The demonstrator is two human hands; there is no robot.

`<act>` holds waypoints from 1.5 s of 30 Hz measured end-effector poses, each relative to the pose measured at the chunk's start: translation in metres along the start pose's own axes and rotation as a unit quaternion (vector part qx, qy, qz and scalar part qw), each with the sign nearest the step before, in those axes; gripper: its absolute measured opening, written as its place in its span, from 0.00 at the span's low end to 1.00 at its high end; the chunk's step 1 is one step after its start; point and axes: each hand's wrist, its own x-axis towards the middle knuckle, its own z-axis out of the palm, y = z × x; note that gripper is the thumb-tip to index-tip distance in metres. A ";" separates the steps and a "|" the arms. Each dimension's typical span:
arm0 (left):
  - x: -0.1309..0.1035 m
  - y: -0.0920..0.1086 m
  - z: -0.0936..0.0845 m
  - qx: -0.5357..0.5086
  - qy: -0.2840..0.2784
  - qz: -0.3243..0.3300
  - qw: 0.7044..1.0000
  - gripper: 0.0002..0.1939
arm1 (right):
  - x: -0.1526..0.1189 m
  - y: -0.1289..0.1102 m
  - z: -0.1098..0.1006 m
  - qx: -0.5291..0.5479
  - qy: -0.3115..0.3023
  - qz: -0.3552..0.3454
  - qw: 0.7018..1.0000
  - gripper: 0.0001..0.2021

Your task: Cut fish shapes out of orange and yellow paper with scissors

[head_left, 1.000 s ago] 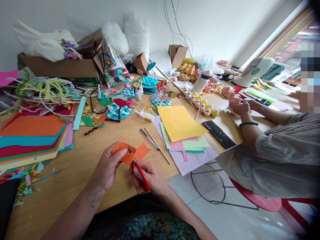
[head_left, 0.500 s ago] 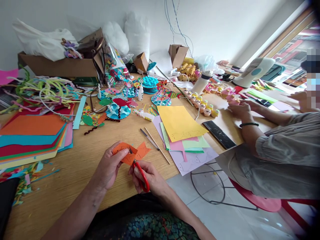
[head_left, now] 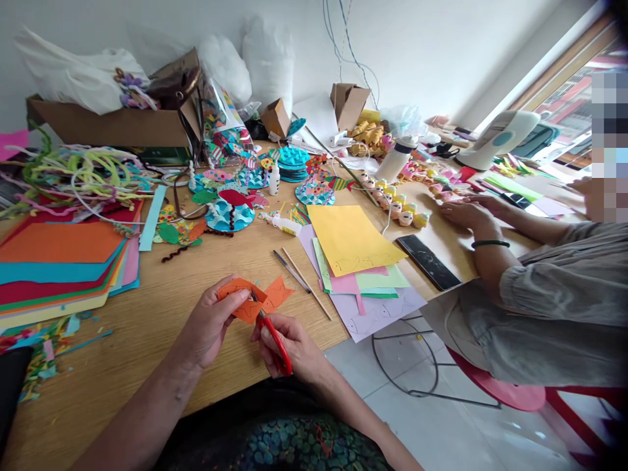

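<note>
My left hand pinches an orange sheet of paper by its left part, thumb on top. Dark drawn outlines mark the paper, and a cut strip of it curls up. In my right hand are red-handled scissors, fingers wrapped about the handles. The blades lie in the paper near its middle and are partly hidden by it. Just beyond my hands, a pen and a thin wooden stick rest on the table. A yellow sheet with fish outlines tops several coloured sheets to the right.
Coloured paper is stacked at left, near paper scraps and pipe cleaners. Fish crafts on blue discs stand behind a glue bottle. A phone lies by the right edge, where another person's hands rest.
The scissors' handles have come closer together, and the blades sit slightly further left in the orange paper. The other person's hands have lowered toward the table. The view has shifted slightly.
</note>
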 end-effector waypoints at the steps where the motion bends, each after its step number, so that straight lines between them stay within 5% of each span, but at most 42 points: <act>1: 0.000 0.001 -0.001 0.004 -0.003 0.001 1.000 0.07 | 0.000 -0.001 0.000 -0.004 -0.002 0.002 1.000 0.23; 11: 0.000 -0.002 0.005 0.003 0.036 0.031 0.999 0.07 | 0.003 -0.003 0.001 -0.009 -0.017 -0.007 1.000 0.27; 45: 0.000 -0.010 0.011 0.004 0.028 0.050 0.998 0.06 | 0.003 0.002 0.000 -0.052 0.021 -0.025 0.998 0.22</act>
